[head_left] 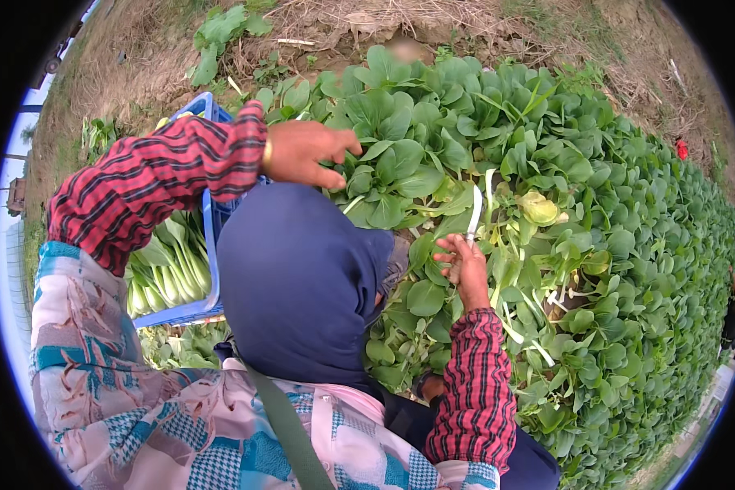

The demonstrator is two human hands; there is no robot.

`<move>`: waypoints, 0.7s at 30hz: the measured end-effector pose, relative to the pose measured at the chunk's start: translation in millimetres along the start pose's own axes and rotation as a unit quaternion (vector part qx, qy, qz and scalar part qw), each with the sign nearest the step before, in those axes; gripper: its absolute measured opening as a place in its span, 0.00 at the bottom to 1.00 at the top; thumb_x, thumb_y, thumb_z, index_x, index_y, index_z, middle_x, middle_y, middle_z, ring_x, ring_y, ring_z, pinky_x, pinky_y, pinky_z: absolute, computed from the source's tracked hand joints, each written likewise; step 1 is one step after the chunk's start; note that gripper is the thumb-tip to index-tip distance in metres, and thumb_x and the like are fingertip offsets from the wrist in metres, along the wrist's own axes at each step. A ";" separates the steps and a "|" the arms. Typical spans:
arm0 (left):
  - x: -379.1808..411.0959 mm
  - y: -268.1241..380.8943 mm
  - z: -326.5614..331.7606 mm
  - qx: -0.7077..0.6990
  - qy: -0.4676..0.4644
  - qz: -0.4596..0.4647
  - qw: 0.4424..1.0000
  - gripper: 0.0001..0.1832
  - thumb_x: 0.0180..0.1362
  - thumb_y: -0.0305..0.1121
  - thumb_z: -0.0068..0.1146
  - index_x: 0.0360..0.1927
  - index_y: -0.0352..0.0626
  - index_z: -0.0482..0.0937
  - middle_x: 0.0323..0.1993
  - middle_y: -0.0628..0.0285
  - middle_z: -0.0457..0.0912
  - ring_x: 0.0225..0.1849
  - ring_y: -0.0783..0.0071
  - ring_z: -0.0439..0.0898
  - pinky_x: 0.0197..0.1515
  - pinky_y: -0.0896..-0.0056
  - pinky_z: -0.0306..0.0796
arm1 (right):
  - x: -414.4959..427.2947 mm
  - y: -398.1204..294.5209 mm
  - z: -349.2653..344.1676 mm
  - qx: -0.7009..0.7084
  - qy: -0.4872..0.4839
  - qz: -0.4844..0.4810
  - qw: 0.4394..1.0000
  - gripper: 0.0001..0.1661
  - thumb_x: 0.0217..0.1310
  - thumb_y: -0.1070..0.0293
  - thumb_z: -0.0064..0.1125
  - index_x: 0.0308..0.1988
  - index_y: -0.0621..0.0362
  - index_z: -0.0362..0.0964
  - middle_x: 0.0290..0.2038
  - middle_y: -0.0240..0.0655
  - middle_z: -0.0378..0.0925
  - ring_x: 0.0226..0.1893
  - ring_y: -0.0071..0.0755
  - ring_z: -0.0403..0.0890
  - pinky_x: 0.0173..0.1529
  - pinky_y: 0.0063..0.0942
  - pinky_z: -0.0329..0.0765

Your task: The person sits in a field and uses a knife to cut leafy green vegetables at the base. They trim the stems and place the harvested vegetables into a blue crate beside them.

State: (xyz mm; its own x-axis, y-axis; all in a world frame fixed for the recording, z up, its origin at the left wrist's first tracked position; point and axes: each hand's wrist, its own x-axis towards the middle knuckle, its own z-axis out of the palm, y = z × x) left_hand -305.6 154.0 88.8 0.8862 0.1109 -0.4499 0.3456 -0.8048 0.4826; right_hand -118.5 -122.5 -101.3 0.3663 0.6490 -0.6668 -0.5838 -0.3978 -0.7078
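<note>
A curved knife [476, 213] with a pale blade is held in my right hand [465, 263], its blade pointing up and away from me over leafy greens. My left hand [312, 152], bare and with fingers apart, reaches to the edge of a bok choy plant [398, 168] and holds nothing that I can see. Left of my navy-covered knee stands a blue plastic crate [211, 257], holding bok choy [171, 269] with pale green stems. Cut leaves and white stalks [542, 352] lie among the plants beyond my right hand.
Dense bok choy rows [625, 245] spread to the right. A yellowed leaf head [538, 208] lies near the knife. Dry soil with straw [355, 24] borders the bed at the top. A small red thing [682, 149] is at the far right edge.
</note>
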 end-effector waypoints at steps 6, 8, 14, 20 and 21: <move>183.1 27.1 85.3 0.090 -0.154 0.143 0.974 0.29 0.47 0.41 0.57 0.52 0.41 0.64 0.41 0.53 0.74 0.45 0.56 0.74 0.44 0.55 0.68 | 111.3 -8.8 -4.5 0.118 0.015 -0.042 0.992 0.18 0.64 0.59 0.46 0.48 0.58 0.68 0.47 0.36 0.72 0.44 0.33 0.75 0.36 0.25 0.76; 228.5 17.8 107.0 0.120 -0.092 0.161 0.975 0.27 0.45 0.39 0.57 0.49 0.42 0.66 0.38 0.54 0.74 0.43 0.57 0.75 0.42 0.56 0.68 | 149.2 -9.2 -18.4 0.103 0.038 -0.029 0.994 0.20 0.64 0.59 0.47 0.49 0.60 0.67 0.47 0.35 0.71 0.45 0.32 0.73 0.38 0.26 0.76; 325.3 -49.1 120.0 0.198 -0.034 -0.052 0.978 0.34 0.48 0.36 0.52 0.61 0.43 0.57 0.25 0.55 0.78 0.26 0.59 0.78 0.26 0.61 0.70 | 197.2 5.5 -61.4 0.056 0.076 -0.022 0.995 0.20 0.63 0.58 0.49 0.47 0.62 0.67 0.45 0.35 0.71 0.43 0.34 0.76 0.34 0.25 0.77; 335.5 -85.3 119.1 0.210 -0.008 -0.005 0.978 0.35 0.53 0.38 0.49 0.65 0.51 0.51 0.14 0.59 0.75 0.19 0.57 0.76 0.21 0.59 0.67 | 213.4 2.4 -48.4 -0.108 0.096 -0.011 0.989 0.13 0.58 0.61 0.55 0.37 0.59 0.70 0.21 0.29 0.71 0.15 0.19 0.70 0.19 0.20 0.66; 337.6 -90.8 122.6 0.199 0.016 -0.024 0.980 0.33 0.54 0.39 0.49 0.63 0.51 0.53 0.15 0.58 0.75 0.20 0.57 0.77 0.22 0.58 0.67 | 216.2 0.4 -45.7 -0.118 0.090 0.003 0.989 0.12 0.58 0.61 0.55 0.36 0.59 0.70 0.22 0.29 0.71 0.15 0.20 0.69 0.18 0.20 0.65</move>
State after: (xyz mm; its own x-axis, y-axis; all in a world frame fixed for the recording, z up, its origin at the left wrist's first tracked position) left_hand -75.7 193.0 -199.0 0.8832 0.1662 -0.4385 0.2443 -0.9613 0.1276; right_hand -6.4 -11.9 -256.4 0.4987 0.5277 -0.6876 -0.4096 -0.5556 -0.7235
